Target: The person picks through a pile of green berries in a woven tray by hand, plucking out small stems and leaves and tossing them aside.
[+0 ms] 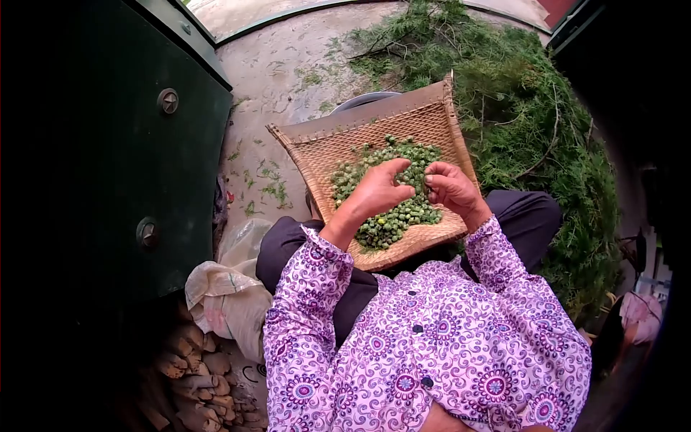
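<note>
A woven basket tray (306,155) rests tilted across my lap. On it lies a heap of small green cones (392,223). Over the middle of the heap is my left hand (379,189), thumb and forefinger apart, with nothing visible between them. To its right, my right hand (451,189) has its thumb and fingertips pinched together above the heap's right side. Whatever those fingertips may hold is too small to make out. The two hands do not touch.
Cut green branches (518,129) are piled to the right. A metal basin rim (363,99) shows behind the tray. At the left are a dark green door (144,173), a white sack (234,302) and stacked firewood (201,381). Green scraps (273,183) lie on the floor.
</note>
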Tool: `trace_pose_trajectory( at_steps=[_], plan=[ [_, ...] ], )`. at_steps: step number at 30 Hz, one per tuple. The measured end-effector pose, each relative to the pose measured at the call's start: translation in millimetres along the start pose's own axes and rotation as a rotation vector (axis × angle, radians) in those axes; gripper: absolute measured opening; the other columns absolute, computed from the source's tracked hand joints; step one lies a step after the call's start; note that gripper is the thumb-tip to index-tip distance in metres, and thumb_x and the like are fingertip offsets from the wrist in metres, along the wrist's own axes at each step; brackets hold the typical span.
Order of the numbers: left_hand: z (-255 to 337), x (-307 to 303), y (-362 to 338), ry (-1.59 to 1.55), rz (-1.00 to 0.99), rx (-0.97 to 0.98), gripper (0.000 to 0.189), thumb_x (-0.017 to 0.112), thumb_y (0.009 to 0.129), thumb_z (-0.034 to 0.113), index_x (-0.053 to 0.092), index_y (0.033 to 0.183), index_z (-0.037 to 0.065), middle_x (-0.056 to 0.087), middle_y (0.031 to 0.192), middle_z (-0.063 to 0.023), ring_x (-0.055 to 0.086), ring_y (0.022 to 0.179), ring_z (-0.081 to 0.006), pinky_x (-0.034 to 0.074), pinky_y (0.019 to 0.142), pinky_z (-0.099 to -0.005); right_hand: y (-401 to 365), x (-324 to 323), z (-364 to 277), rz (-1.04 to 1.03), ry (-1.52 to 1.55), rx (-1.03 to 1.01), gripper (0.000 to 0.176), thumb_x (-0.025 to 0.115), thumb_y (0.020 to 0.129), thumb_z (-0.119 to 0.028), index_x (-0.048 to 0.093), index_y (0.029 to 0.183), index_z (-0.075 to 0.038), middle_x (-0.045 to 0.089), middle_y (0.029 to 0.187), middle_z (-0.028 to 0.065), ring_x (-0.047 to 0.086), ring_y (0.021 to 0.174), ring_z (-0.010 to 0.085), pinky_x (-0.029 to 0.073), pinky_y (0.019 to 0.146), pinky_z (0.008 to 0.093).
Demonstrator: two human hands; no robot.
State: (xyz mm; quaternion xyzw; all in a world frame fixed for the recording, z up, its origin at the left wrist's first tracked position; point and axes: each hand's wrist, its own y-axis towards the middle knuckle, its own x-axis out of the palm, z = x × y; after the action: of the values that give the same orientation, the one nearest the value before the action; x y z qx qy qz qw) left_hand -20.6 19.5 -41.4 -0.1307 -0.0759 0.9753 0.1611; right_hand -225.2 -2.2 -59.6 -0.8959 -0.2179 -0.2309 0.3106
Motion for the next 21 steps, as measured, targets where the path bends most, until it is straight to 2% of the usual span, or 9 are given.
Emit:
trace_pose_trajectory(
  at_steps=[4, 6, 9, 10, 12, 14, 18, 19, 21],
  plan=[
    [-6.5, 26.2, 0.2, -0.286, -0.142, -0.010, 0.028, 0.060, 0.075, 0.012, 0.055, 0.099, -0.002, 0.060, 0.081, -0.0040, 0.056, 0.068, -0.0126, 0.046, 0.060, -0.0262, -3.2, 6.1, -3.5, -0.011, -0.050, -0.069, 0.005, 0.057, 0.084, -0.007, 0.054, 0.087, -0.005, 0.057, 0.070, -0.0004, 0.056, 0.054, 0.0080, 0.047, 0.049, 0.0197],
    [-10.0, 27.6, 3.3, -0.296, -0.149, -0.202, 0.019, 0.058, 0.077, 0.013, 0.059, 0.088, -0.002, 0.060, 0.071, -0.0038, 0.055, 0.060, -0.0125, 0.045, 0.054, -0.0272, -7.3, 3.3, -5.6, -0.010, -0.058, -0.087, 0.005, 0.057, 0.084, -0.008, 0.054, 0.087, -0.005, 0.057, 0.069, -0.0005, 0.056, 0.053, 0.0075, 0.046, 0.048, 0.0193],
    [-7.6, 22.4, 0.9, 0.118, -0.143, -0.040, 0.014, 0.056, 0.080, 0.014, 0.061, 0.078, 0.000, 0.055, 0.058, -0.0031, 0.051, 0.055, -0.0077, 0.044, 0.052, -0.0259, -18.3, -7.5, -23.3, 0.088, -0.035, -0.220, 0.006, 0.058, 0.084, -0.008, 0.054, 0.087, -0.005, 0.057, 0.068, -0.0011, 0.056, 0.052, 0.0064, 0.045, 0.045, 0.0190],
    [-6.9, 21.3, -2.2, 0.302, -0.171, 0.012, 0.014, 0.054, 0.078, 0.012, 0.062, 0.083, 0.002, 0.060, 0.065, -0.0085, 0.057, 0.060, -0.0152, 0.047, 0.057, -0.0312, -21.8, -19.6, -34.2, 0.178, -0.099, -0.281, 0.006, 0.058, 0.084, -0.009, 0.055, 0.087, -0.005, 0.057, 0.067, -0.0014, 0.055, 0.053, 0.0055, 0.044, 0.045, 0.0186],
    [-20.8, 26.6, -9.2, 0.810, -0.269, -0.018, 0.018, 0.052, 0.075, 0.008, 0.061, 0.089, 0.002, 0.062, 0.078, -0.0149, 0.061, 0.073, -0.0265, 0.049, 0.064, -0.0370, -18.5, -65.2, -49.4, 0.463, -0.646, -0.461, 0.015, 0.060, 0.078, -0.006, 0.056, 0.091, 0.000, 0.060, 0.072, 0.0056, 0.060, 0.062, 0.0149, 0.049, 0.056, 0.0272],
    [-18.0, 25.9, -14.6, 0.952, -0.345, -0.062, 0.024, 0.052, 0.072, 0.007, 0.057, 0.095, 0.003, 0.061, 0.085, -0.0169, 0.059, 0.081, -0.0326, 0.049, 0.069, -0.0410, -22.0, -105.7, -54.8, 0.846, -1.866, -0.587, 0.031, 0.063, 0.070, -0.009, 0.056, 0.098, 0.004, 0.061, 0.084, 0.0172, 0.061, 0.081, 0.0283, 0.049, 0.073, 0.0363],
    [1.1, 11.1, -16.8, 1.003, -0.118, 0.043, 0.026, 0.057, 0.071, 0.012, 0.051, 0.095, 0.004, 0.057, 0.081, -0.0159, 0.058, 0.076, -0.0333, 0.047, 0.067, -0.0438, -2.5, -82.0, -51.2, 0.652, -1.478, -0.306, 0.046, 0.063, 0.069, -0.020, 0.055, 0.107, 0.005, 0.058, 0.102, 0.0218, 0.056, 0.097, 0.0331, 0.044, 0.086, 0.0380],
    [9.8, 5.4, -15.9, 0.985, -0.076, 0.065, 0.026, 0.059, 0.070, 0.013, 0.051, 0.093, 0.003, 0.057, 0.081, -0.0158, 0.058, 0.077, -0.0336, 0.047, 0.067, -0.0440, 13.2, -82.7, -32.8, 0.496, -1.382, -0.426, 0.047, 0.063, 0.070, -0.022, 0.055, 0.108, 0.005, 0.057, 0.105, 0.0214, 0.056, 0.097, 0.0327, 0.043, 0.087, 0.0381],
    [19.9, -8.0, -13.4, 0.943, -0.014, 0.089, 0.029, 0.064, 0.069, 0.018, 0.051, 0.091, 0.004, 0.057, 0.081, -0.0154, 0.058, 0.077, -0.0342, 0.046, 0.067, -0.0445, 50.1, -80.6, -6.4, 0.286, -1.607, -0.326, 0.056, 0.066, 0.070, -0.024, 0.049, 0.118, -0.001, 0.050, 0.118, 0.0216, 0.047, 0.109, 0.0346, 0.037, 0.096, 0.0392]
  ],
)
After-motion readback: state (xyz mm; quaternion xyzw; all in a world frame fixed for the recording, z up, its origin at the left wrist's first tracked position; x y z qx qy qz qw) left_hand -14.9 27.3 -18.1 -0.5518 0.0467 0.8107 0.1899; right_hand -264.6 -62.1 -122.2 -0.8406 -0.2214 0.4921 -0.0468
